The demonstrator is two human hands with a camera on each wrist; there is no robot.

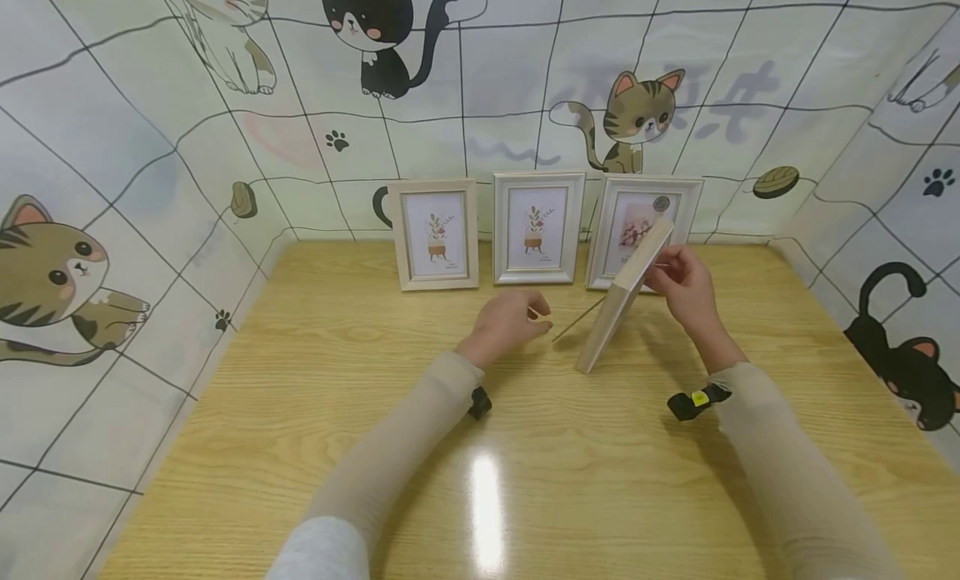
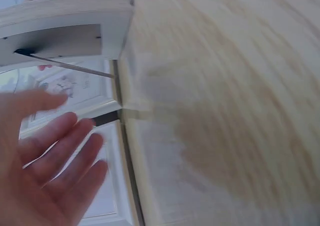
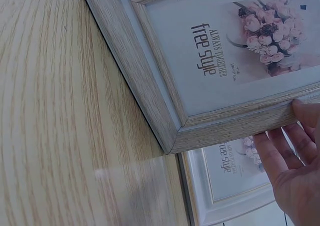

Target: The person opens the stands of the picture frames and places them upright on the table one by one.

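My right hand (image 1: 684, 287) pinches one side edge of a picture frame (image 1: 621, 301) with a wood-grain border. This frame stands turned sideways on the table, and its thin back leg (image 1: 576, 321) sticks out to the left. In the right wrist view its front (image 3: 225, 131) shows pink flowers and "free style" lettering; the thumb is on the border and the fingers go behind it. My left hand (image 1: 510, 322) hovers left of the leg, touching nothing, its fingers loosely bent. In the left wrist view the frame's back panel (image 2: 65, 40) lies beyond that hand.
Three more picture frames stand in a row by the back wall: a beige one (image 1: 471, 247), a silver-white one (image 1: 532, 276) and a white one (image 1: 693, 201) partly behind the held frame. The wooden table (image 1: 315, 347) meets cat-printed cloth walls (image 1: 420, 147) at the back and sides.
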